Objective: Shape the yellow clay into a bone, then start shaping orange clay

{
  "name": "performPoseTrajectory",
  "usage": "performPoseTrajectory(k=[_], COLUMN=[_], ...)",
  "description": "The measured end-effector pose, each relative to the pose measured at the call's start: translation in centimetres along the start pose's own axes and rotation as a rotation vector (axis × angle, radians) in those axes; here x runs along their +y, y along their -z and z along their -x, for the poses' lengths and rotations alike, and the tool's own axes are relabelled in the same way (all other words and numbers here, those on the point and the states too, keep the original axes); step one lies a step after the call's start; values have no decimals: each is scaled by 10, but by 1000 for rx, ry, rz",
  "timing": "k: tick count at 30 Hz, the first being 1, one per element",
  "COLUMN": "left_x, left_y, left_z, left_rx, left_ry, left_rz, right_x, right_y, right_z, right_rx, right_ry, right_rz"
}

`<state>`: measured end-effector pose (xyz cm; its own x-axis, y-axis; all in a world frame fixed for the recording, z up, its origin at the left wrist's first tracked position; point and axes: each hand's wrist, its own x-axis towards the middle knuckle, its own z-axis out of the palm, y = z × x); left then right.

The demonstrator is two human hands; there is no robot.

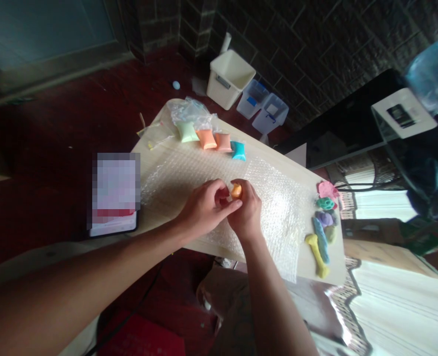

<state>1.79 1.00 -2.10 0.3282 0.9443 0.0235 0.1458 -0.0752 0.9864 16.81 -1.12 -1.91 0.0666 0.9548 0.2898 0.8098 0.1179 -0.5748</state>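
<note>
A small lump of orange modelling clay (236, 191) sits in the fingers of my right hand (246, 210), which is curled round it. My left hand (206, 206) meets it from the left with bent fingers, its thumb reaching across to the clay's lower edge. Part of the lump is hidden by my fingers. Both hands are above bubble wrap (278, 202) spread on a pale table (300, 170). Beyond them lie soft packets in a row: a pale green packet (187, 132), an orange packet (206, 139), a peach packet (223, 142) and a blue packet (238, 150).
Shaped clay pieces lie at the table's right end, among them a yellow bone shape (317, 256), a blue strip (320, 240) and a pink piece (328, 190). A tablet (113, 225) is at left. Crumpled clear plastic (193, 111) and a white bin (224, 81) are beyond.
</note>
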Motion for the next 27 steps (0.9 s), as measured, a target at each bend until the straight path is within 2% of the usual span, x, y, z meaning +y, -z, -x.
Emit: performPoseTrajectory(k=[4,11,18,23,27], left_x=[-7,-10,-14,-21,-20], left_y=[1,6,6,5,2], left_z=[-2,-4,-5,-8,-16], left_rx=[35,71,91,139,146], left_ry=[28,40,73,122,157], left_rz=[8,116,204,227,342], right_x=[-2,-6,-12,-11,-10], right_y=[2,10,12,6,3], right_z=[3,11,12,15,13], right_rx=[-64,-142,-129,-100,-145], right_ry=[49,-82,-100,-138,-259], right_rz=[-94,-350,-313,-297,-572])
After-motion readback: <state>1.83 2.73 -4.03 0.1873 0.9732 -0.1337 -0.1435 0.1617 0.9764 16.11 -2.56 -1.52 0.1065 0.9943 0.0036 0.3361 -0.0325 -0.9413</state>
